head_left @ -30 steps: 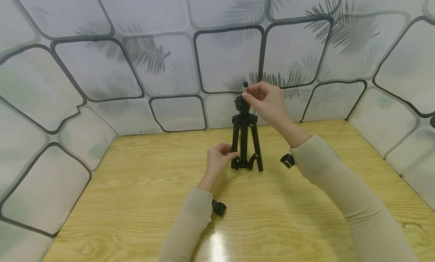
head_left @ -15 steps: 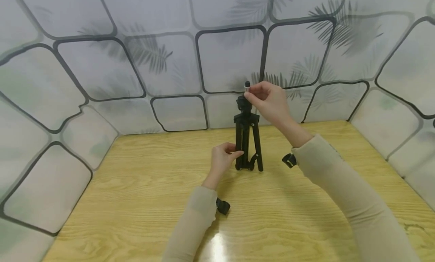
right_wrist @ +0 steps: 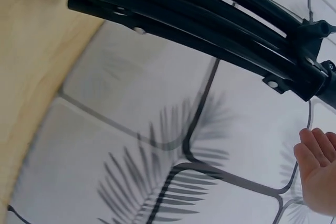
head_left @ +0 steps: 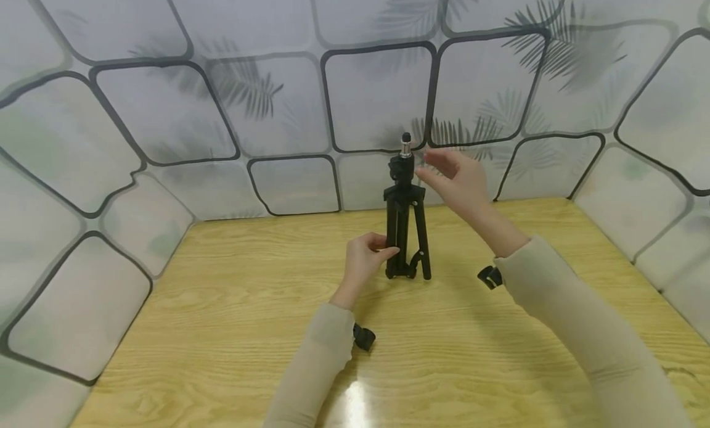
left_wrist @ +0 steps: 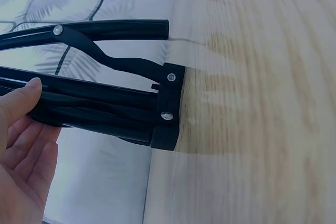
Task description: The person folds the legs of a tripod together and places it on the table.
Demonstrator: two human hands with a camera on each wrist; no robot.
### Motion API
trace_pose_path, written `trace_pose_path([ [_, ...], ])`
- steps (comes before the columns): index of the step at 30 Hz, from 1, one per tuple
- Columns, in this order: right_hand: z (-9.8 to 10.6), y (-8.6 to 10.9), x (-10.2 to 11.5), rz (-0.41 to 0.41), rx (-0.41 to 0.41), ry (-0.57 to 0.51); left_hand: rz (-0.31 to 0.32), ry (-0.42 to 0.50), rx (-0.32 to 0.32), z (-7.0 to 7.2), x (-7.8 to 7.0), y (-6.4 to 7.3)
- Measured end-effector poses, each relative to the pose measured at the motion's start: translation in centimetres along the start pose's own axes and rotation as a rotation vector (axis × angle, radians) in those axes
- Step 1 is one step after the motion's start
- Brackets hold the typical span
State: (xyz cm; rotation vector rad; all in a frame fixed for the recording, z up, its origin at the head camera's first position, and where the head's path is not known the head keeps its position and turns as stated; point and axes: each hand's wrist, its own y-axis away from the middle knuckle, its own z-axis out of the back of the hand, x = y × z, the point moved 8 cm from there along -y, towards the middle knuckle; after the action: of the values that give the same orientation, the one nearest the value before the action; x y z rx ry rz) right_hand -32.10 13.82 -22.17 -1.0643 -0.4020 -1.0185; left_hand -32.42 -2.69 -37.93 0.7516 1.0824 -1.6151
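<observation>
A small black tripod (head_left: 403, 197) stands upright on the wooden table, topped by a silver stud (head_left: 406, 147) with a black tip. My left hand (head_left: 363, 259) pinches its left leg low down, thumb in front; the left wrist view shows the thumb on the black tubes and the other fingers (left_wrist: 39, 153) behind. That leg lies close along the centre column. The right leg (left_wrist: 131, 30) angles outward, joined to the column's foot by a curved brace (left_wrist: 113, 59). My right hand (head_left: 463, 178) is beside the tripod head, fingers extended and holding nothing; the right wrist view shows it just below the head.
The wood-grain table (head_left: 233, 329) stretches in front and to both sides. A patterned fabric wall (head_left: 288, 119) rises close behind the tripod, with side walls at left and right. Black wrist mounts (head_left: 364, 337) stick out at the sleeves.
My right hand has let go of the silver stud and drawn back to the right and slightly down. The tripod's left leg has swung inward against the column, my left hand moving with it.
</observation>
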Motion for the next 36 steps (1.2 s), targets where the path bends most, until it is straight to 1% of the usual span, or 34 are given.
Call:
trace_pose_path([
  [4,0.0,1.8,-1.7,0.002,0.033,-0.029,0.003,-0.004,-0.007,0.0,0.1,0.0],
  [5,-0.2,2.1,-2.0,0.011,0.044,-0.03,0.003,-0.005,-0.01,0.0,0.1,0.0],
  [8,-1.0,3.2,-3.3,-0.002,0.084,-0.016,0.008,-0.006,-0.016,0.1,0.1,-0.1],
  [11,-1.8,4.1,-4.6,-0.032,0.111,0.031,0.018,-0.005,-0.015,0.1,0.1,-0.1],
  [12,-2.1,4.4,-5.0,-0.054,0.123,0.036,0.021,-0.003,-0.012,0.1,0.2,-0.1],
  [15,-2.8,5.1,-6.0,-0.086,0.149,0.031,0.025,0.006,-0.008,0.0,0.3,-0.1],
  [20,-3.6,5.6,-6.4,-0.075,0.179,-0.006,0.024,0.004,-0.014,0.0,0.3,-0.2],
  [28,-4.2,6.3,-6.7,-0.073,0.196,0.064,0.027,-0.002,-0.012,-0.1,0.5,-0.2],
  [36,-4.4,6.3,-6.9,-0.092,0.18,0.07,0.017,-0.021,-0.01,0.1,0.2,-0.2],
])
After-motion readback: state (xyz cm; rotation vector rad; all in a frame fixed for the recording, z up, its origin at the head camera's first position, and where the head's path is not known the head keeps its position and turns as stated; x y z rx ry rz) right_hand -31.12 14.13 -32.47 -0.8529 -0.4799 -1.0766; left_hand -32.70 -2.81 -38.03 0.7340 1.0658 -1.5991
